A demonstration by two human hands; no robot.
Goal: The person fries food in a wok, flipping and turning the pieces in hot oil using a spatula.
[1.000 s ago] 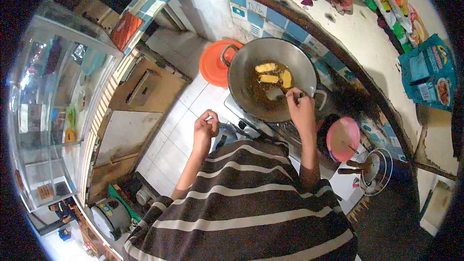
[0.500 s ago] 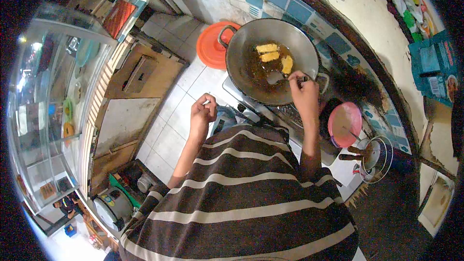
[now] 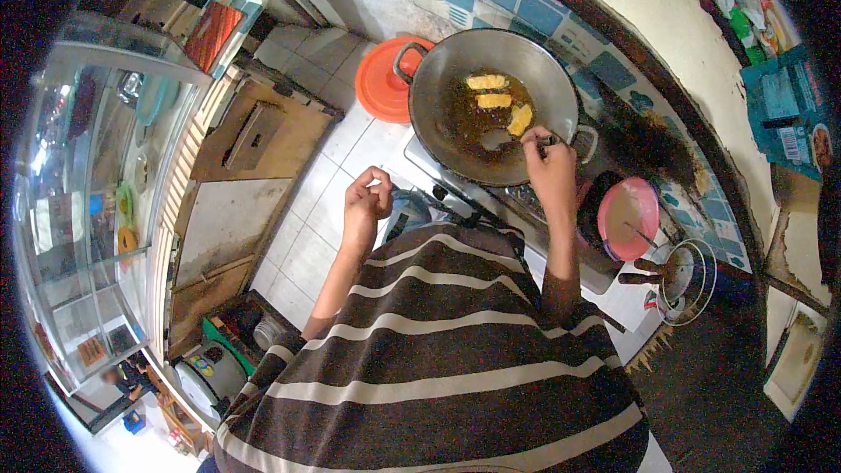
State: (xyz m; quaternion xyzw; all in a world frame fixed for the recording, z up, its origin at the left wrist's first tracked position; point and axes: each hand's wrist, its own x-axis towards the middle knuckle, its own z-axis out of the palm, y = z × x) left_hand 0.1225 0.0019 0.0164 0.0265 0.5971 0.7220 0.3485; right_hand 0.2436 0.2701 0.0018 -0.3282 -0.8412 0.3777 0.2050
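A wide metal wok (image 3: 442, 66) with dark oil rests on the stove. Three golden fried pieces lie in the oil, two of them (image 3: 492, 101) side by side and another (image 3: 519, 120) nearer the right rim. My right hand (image 3: 549, 162) is closed on the handle of a spatula (image 3: 496, 139), whose blade dips into the oil below the pieces. Left of the wok, my left hand (image 3: 368, 197) hangs over the floor with curled fingers. Nothing can be made out in it.
An orange lid (image 3: 378, 88) is beside the wok. To the right stand a pink bowl (image 3: 626, 210) of batter with a spoon, and strainers (image 3: 688, 280). A glass cabinet (image 3: 96, 210) fills the left side. A person (image 3: 131, 378) is far off at lower left.
The spatula blade and my right hand have barely moved. The view has shifted slightly, and the fried pieces sit a little differently in the oil.
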